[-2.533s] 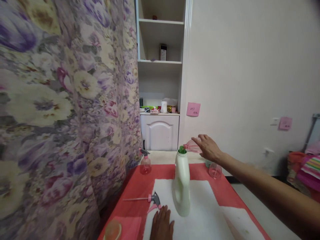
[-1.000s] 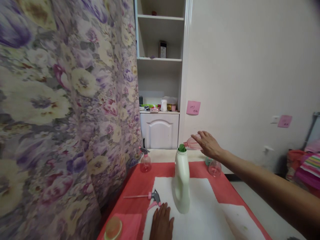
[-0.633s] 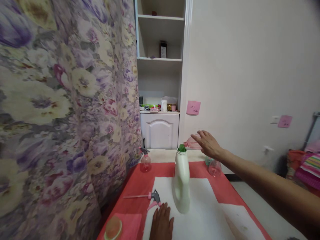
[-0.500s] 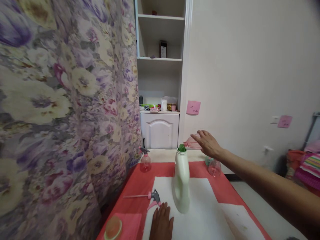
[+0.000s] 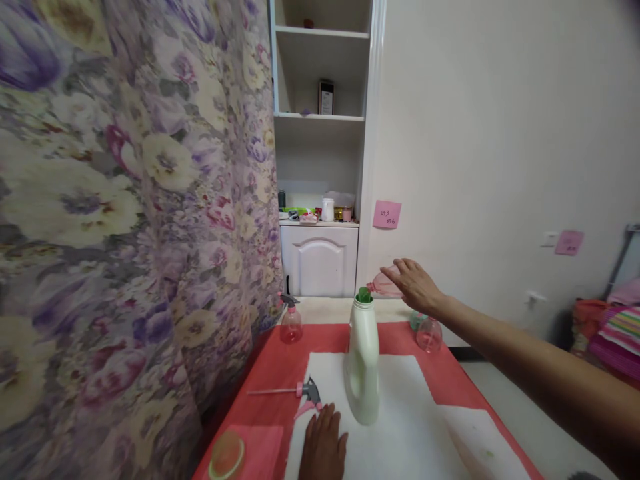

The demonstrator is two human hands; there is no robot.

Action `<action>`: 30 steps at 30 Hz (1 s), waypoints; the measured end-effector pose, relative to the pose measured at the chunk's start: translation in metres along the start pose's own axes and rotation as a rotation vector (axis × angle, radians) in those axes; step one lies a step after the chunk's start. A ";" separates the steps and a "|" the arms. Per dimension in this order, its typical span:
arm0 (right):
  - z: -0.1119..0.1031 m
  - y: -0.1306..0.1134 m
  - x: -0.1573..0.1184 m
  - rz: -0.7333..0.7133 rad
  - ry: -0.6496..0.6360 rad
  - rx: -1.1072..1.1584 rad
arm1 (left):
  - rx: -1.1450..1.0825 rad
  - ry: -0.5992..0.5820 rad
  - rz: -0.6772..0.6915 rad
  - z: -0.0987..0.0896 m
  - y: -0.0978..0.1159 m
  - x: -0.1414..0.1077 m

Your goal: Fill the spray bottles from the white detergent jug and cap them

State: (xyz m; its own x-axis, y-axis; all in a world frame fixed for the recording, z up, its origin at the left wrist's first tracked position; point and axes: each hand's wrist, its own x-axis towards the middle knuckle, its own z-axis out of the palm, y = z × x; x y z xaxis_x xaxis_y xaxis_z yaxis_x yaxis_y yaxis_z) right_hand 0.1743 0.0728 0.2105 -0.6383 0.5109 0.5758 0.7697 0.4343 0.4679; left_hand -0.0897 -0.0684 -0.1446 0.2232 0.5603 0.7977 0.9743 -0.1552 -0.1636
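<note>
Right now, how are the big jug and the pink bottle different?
The jug stands upright on the white sheet; the pink bottle is tipped sideways in the right hand. The jug is pale green; the bottle is pink and see-through. Both necks are by the green funnel.

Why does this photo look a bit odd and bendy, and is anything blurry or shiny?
Head view: curtain flowers swell towards the left edge, likely wide-lens stretch; head view: the pale green jug shows soft sheen, no harsh glare; head view: the pink bottle in the right hand looks faint; head view: writing on the farther pink note is unreadable.
</note>
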 end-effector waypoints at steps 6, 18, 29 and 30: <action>-0.001 0.000 0.002 -0.015 0.007 -0.015 | -0.004 -0.009 -0.014 0.000 0.001 0.000; -0.002 0.001 0.006 -0.066 0.011 -0.053 | -0.005 0.026 -0.019 -0.007 0.003 0.004; -0.018 -0.004 0.016 -0.134 -0.001 -0.102 | -0.004 0.003 -0.021 -0.009 0.004 0.004; -0.019 -0.004 0.017 -0.142 -0.001 -0.110 | -0.005 -0.001 -0.025 -0.009 0.005 0.004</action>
State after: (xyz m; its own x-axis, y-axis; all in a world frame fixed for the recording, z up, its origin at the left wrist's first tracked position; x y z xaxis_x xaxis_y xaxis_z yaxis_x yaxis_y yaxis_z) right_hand 0.1602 0.0654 0.2311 -0.7409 0.4511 0.4975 0.6680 0.4182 0.6156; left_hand -0.0845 -0.0745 -0.1373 0.1990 0.5650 0.8008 0.9793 -0.1449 -0.1411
